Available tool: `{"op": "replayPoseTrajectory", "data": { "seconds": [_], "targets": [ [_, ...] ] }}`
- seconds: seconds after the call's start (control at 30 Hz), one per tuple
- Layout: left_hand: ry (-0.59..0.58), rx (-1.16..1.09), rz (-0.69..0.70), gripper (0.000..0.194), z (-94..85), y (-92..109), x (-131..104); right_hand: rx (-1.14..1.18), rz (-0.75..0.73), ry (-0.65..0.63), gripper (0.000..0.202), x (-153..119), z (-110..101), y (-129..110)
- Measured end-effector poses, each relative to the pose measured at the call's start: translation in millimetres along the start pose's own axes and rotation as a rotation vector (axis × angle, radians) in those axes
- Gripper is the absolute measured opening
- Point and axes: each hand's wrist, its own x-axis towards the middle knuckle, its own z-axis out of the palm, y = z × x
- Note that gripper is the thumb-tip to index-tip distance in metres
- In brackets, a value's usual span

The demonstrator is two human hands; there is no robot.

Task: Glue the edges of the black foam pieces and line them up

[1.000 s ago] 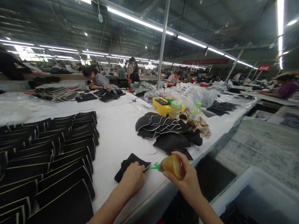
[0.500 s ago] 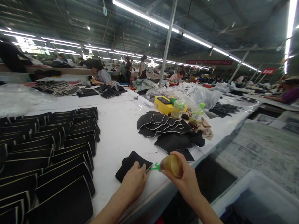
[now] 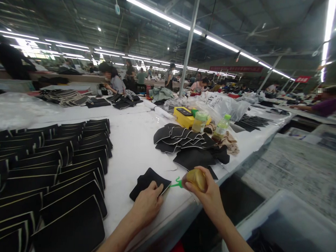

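Note:
My right hand is wrapped round a squeeze bottle of yellow-brown liquid, tipped on its side. Its green nozzle points left, with the tip at the right edge of a black cut piece. That piece has a pale edge and lies near the front of the white table. My left hand grips the piece at its near right side, fingers curled on top; what lies under the palm is hidden. Just beyond is a heap of overlapping black pieces.
Rows of black panels cover the table's left side. Behind the heap stand a jar, a green-capped bottle and a yellow box. A clear plastic bin sits low at right. Other people work farther back.
The squeeze bottle has shifted slightly up and right, and its nozzle tip has moved up along the piece's edge. My left hand stays on the piece, almost unmoved.

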Motion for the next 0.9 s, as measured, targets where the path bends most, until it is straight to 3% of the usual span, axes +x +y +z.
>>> {"op": "replayPoseTrajectory", "data": {
  "seconds": [0.2,0.37,0.53,0.7,0.9],
  "targets": [
    [-0.018,-0.052,0.03,0.043,-6.6,0.2,-4.6,0.166,0.03,-0.148,0.049,-4.9,0.3,-0.3],
    [-0.02,-0.085,0.034,0.042,-5.3,-2.2,-6.0,0.116,0.035,-0.049,0.049,-6.3,2.0,1.2],
    [-0.013,-0.109,0.062,0.044,-0.9,-7.2,-6.1,0.224,0.053,-0.188,0.049,-12.8,5.0,-2.8],
    [-0.004,-0.098,0.058,0.045,0.3,-7.6,-6.2,0.178,0.061,-0.111,0.049,-16.2,5.7,-5.0],
    [-0.014,-0.08,0.047,0.044,0.1,-6.8,-7.1,0.282,0.065,-0.203,0.048,-22.5,8.1,-5.8]
  ]
}}
